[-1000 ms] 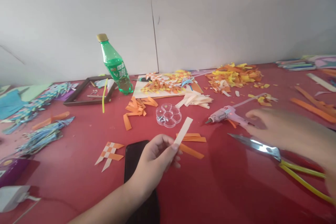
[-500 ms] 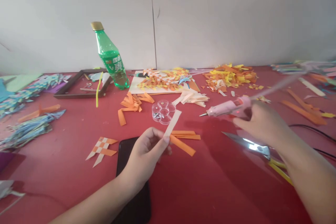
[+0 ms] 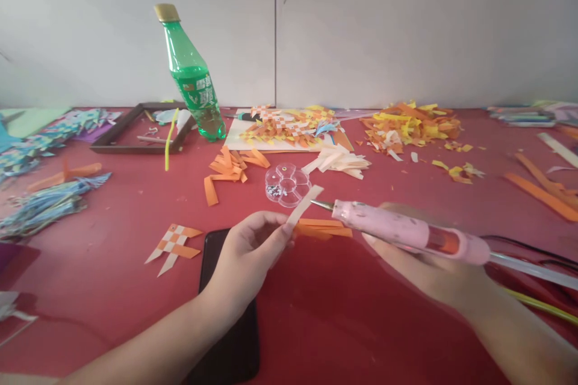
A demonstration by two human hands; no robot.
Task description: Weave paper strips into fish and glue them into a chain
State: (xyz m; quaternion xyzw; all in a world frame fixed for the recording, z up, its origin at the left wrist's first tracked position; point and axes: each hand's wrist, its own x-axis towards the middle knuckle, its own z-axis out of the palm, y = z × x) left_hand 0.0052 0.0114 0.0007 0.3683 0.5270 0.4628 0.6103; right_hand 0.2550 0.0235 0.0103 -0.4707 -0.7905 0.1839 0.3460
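My left hand (image 3: 246,255) pinches a short cream paper strip (image 3: 305,204) and holds it up over the red table (image 3: 112,204). My right hand (image 3: 428,267) grips a pink hot glue gun (image 3: 406,231), held level, its metal nozzle almost touching the upper end of the strip. A clear glue stick juts from the back of the gun toward the right edge. Under the strip lie a few orange paper strips (image 3: 323,227). A black phone (image 3: 226,313) lies flat beneath my left wrist.
A clear flower-shaped bead box (image 3: 287,184) sits just beyond the strip. A green bottle (image 3: 192,78) stands by a dark wooden frame (image 3: 135,129). Woven orange-white pieces (image 3: 174,245), cream strips (image 3: 336,161), orange-yellow scraps (image 3: 409,123) and blue paper bundles (image 3: 49,204) litter the table.
My right hand picked the glue gun up off the table and swung it left, bringing the nozzle to the strip in my left hand. The scissors are no longer in view.
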